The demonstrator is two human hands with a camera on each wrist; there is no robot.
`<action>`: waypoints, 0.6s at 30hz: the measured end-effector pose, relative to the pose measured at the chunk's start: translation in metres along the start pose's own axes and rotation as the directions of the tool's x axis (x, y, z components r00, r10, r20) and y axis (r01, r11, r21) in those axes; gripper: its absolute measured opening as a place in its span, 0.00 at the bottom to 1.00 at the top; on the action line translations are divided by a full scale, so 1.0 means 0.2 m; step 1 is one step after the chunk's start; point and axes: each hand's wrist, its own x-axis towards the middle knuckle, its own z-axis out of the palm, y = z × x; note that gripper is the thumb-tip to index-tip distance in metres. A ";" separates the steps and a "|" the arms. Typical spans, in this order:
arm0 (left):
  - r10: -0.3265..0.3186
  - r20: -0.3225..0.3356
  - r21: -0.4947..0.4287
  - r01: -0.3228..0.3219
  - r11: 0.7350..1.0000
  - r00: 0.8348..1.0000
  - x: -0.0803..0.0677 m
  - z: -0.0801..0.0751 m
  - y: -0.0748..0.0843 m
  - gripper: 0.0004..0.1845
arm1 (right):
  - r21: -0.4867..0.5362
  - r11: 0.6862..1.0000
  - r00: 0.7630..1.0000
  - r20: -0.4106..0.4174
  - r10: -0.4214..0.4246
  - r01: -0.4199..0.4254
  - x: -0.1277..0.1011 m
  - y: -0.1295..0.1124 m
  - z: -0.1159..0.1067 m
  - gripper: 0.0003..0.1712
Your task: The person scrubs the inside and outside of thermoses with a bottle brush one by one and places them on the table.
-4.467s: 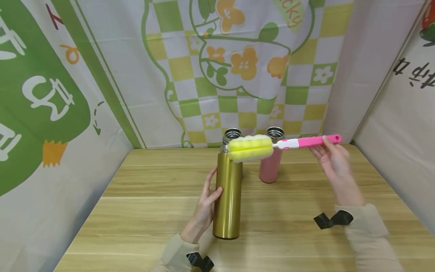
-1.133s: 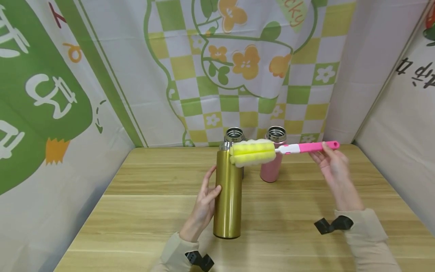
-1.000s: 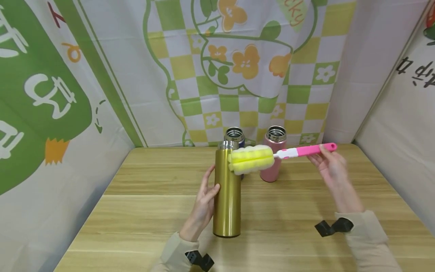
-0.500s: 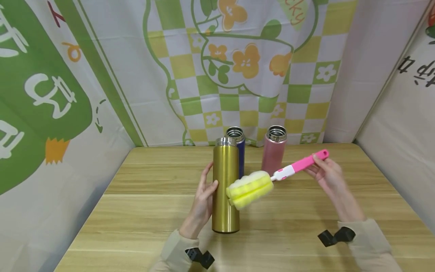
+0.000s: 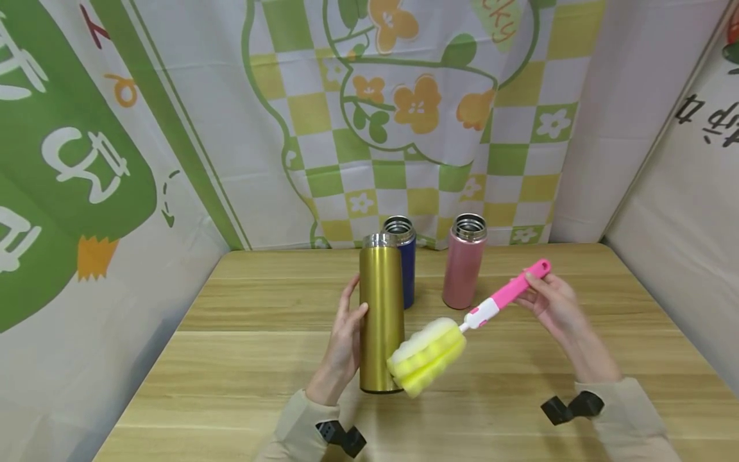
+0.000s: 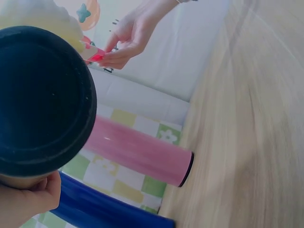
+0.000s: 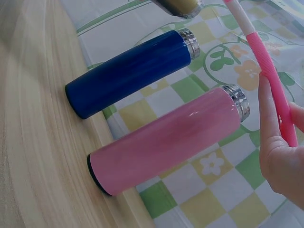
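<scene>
My left hand (image 5: 344, 343) grips a gold thermos bottle (image 5: 381, 314) from its left side. The bottle is held upright off the table, and its dark base (image 6: 42, 99) fills much of the left wrist view. In my right hand (image 5: 557, 308) is a bottle brush (image 5: 430, 353), pinched by its pink handle (image 7: 268, 71). The brush's yellow and white sponge head slants down to the left, in front of the lower part of the gold bottle; whether they touch I cannot tell. The gold bottle partly hides a blue thermos bottle (image 5: 407, 269) in the head view.
The blue bottle and a pink thermos bottle (image 5: 464, 263) stand lidless on the wooden table (image 5: 260, 359) near its back edge. A patterned curtain (image 5: 404, 160) rises behind them, with printed cloth walls to the left and right. Black wrist cameras sit on both sleeves.
The brush has swung from nearly level at the gold bottle's neck to slanting down near its base. The gold bottle has shifted slightly left, showing more of the blue bottle.
</scene>
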 end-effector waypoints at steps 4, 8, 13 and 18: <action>-0.004 -0.040 -0.005 0.004 1.000 0.999 0.01 -0.02 -0.03 0.30 | 0.020 1.000 1.000 0.001 -0.012 0.012 -0.02 -0.01 -0.02 0.12; 0.022 -0.057 0.007 -0.021 1.000 0.998 0.02 -0.02 -0.06 0.39 | 0.041 0.999 0.999 -0.023 -0.035 0.036 -0.04 -0.03 -0.05 0.13; 0.034 -0.060 0.070 -0.030 0.997 0.998 0.02 -0.03 -0.06 0.42 | 0.069 0.996 0.998 -0.038 -0.059 0.061 -0.06 -0.07 -0.09 0.12; 0.038 -0.066 0.118 -0.030 0.993 0.997 0.02 -0.03 -0.05 0.40 | 0.101 0.991 0.996 -0.046 -0.078 0.082 -0.08 -0.10 -0.12 0.13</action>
